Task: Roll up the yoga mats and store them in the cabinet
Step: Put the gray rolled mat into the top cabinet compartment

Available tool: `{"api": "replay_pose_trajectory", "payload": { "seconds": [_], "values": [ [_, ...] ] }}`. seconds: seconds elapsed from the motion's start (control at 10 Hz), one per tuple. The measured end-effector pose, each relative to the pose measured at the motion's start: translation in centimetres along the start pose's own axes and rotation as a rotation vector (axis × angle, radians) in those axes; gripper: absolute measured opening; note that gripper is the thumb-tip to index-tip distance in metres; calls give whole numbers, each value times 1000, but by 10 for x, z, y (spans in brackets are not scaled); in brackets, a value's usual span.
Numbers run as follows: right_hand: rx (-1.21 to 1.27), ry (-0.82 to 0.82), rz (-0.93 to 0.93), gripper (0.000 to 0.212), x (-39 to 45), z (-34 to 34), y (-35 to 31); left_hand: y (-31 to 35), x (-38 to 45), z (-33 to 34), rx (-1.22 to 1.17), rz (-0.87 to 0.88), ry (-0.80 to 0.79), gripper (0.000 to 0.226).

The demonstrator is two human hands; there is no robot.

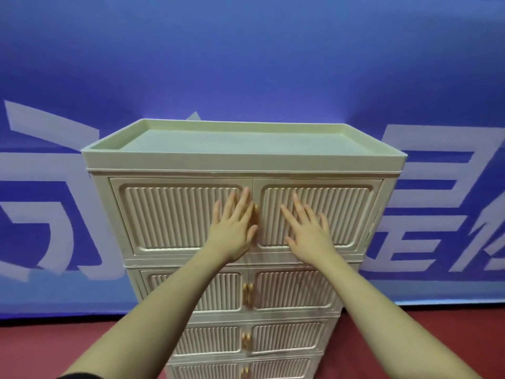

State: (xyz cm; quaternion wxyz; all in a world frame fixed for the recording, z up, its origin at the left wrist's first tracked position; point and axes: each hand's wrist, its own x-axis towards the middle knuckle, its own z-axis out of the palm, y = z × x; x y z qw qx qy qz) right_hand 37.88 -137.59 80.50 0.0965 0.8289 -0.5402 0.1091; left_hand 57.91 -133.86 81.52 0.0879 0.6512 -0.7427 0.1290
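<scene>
Near the camera, two bare forearms reach forward. The left hand [234, 224] lies flat, fingers straight, on the top left door [175, 214] of the cabinet [246, 157], beside the centre handle [256, 212]. The right hand [307, 227] lies flat, fingers spread, on the top right door [341, 212]. Both doors look shut; an even push near the middle seam should seat them. No yoga mats are visible. Behind stands a blue banner [246, 64].

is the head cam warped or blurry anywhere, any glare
Head view: wide-angle bending splays the cabinet sides and tilts the banner lettering; overall soft, blurrier at the edges; no hard glare, only a faint sheen on the door ribs beside the left hand and right hand.
</scene>
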Motion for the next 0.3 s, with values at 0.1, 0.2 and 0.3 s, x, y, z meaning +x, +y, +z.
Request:
{"api": "replay_pose_trajectory", "payload": {
  "seconds": [0.1, 0.2, 0.3],
  "values": [
    [26, -5, -27, 74, -3, -1, 3, -4, 0, 3, 17, 16, -15, 61],
    [83, 45, -74, 63, -5, -13, 11, -3, 1, -6, -24, 8, 17, 58],
    [219, 217, -86, 61, -6, -39, 12, 1, 1, -20, -108, 43, 263, 57]
  ]
}}
